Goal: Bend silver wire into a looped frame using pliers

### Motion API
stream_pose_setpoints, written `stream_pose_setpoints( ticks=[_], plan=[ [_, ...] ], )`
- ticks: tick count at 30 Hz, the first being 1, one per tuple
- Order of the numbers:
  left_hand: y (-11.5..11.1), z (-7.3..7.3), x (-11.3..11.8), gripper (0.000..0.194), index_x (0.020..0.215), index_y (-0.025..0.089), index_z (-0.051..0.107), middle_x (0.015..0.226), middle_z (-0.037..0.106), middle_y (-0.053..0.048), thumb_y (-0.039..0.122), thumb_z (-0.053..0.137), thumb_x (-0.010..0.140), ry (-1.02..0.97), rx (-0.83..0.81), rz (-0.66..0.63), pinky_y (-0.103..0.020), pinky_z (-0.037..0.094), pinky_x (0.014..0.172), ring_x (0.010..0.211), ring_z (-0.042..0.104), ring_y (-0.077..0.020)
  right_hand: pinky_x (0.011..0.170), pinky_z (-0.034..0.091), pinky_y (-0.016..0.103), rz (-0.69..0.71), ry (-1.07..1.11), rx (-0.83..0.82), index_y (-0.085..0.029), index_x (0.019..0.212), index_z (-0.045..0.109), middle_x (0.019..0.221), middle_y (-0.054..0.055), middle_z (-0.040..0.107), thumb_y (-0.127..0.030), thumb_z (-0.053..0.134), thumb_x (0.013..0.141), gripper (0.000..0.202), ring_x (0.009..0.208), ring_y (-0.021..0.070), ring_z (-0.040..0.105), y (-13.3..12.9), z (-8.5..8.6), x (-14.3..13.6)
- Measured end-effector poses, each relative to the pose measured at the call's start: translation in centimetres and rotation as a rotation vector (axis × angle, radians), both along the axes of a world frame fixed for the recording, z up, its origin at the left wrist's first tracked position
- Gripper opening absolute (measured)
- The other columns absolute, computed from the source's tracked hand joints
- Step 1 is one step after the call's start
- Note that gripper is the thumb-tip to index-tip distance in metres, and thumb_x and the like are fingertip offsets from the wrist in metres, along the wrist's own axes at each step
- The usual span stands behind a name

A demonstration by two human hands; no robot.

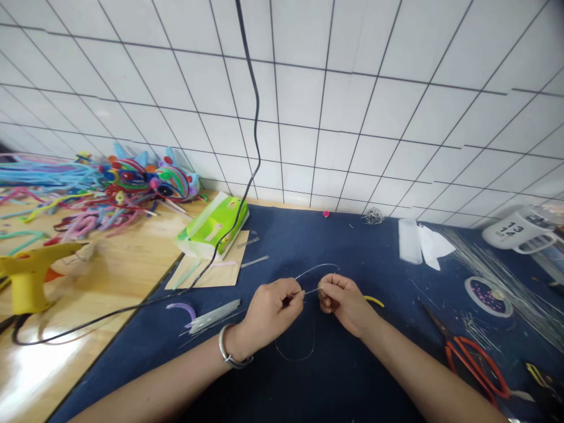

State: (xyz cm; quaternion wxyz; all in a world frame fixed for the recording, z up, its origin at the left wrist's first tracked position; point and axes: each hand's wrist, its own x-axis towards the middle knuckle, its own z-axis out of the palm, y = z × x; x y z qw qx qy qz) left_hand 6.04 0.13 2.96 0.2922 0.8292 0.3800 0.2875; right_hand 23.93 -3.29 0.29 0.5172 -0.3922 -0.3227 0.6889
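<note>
My left hand [275, 308], with a silver bangle at the wrist, pinches a thin wire [312, 291]. A short straight stretch of that wire runs across to my right hand [341, 298], whose fingers are closed on its other part. One curved length [315, 269] arcs up behind the hands, and a fine loop [294, 359] hangs below them; I cannot tell if all are one piece. Left of my left hand lie a bundle of cut wires [215, 316] and a purple pipe cleaner [183, 308]. A yellow pipe cleaner [374, 301] sits beside my right hand.
Red-handled scissors [469, 358], long loose wires [506, 282] and a round dish of pink beads [489, 296] lie to the right, near a white mug [515, 229]. A black cord [257, 117] crosses toward the yellow glue gun [33, 276]. A green tissue pack [215, 226] rests on cardboard.
</note>
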Motion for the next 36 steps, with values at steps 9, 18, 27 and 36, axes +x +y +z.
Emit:
stream_pose_setpoints(
  ticks=[9,18,27,36],
  plan=[
    [-0.13,0.02,-0.03,0.015,0.063,0.015,0.05,0.058,0.051,0.002,0.013,0.044,0.076,0.0,0.005,-0.005,-0.02,0.034,0.053,0.054,0.044,-0.008,0.048,0.028,0.022,-0.008,-0.002,-0.005,-0.015,0.068,0.054,0.057,-0.003,0.044,-0.024,0.059,0.075,0.012,0.049,0.0065,0.036,-0.03,0.17,-0.03],
    [-0.04,-0.04,0.01,0.015,0.062,0.016,0.048,0.058,0.05,0.003,0.013,0.043,0.076,-0.01,0.005,-0.011,-0.02,0.033,0.053,0.053,0.043,-0.0078,0.047,0.028,0.022,0.0,0.006,-0.016,-0.015,0.069,0.055,0.057,-0.003,0.045,-0.025,0.06,0.074,0.012,0.049,0.0065,0.036,0.02,-0.07,-0.03],
    [-0.23,-0.19,0.07,0.017,0.062,0.016,0.047,0.057,0.049,0.003,0.014,0.042,0.078,0.011,0.02,-0.015,-0.02,0.032,0.053,0.053,0.042,-0.008,0.046,0.027,0.021,0.057,0.095,-0.089,-0.015,0.07,0.054,0.058,-0.003,0.045,-0.026,0.062,0.071,0.014,0.049,0.0063,0.037,0.04,0.11,0.08],
    [-0.18,-0.16,0.17,0.015,0.062,0.016,0.049,0.057,0.047,0.004,0.012,0.044,0.076,-0.038,-0.022,-0.007,-0.02,0.032,0.052,0.052,0.042,-0.0073,0.044,0.025,0.02,0.043,0.174,-0.145,-0.015,0.069,0.051,0.062,-0.002,0.045,-0.026,0.063,0.071,0.016,0.052,0.0062,0.036,-0.16,0.32,-0.15]
  ],
)
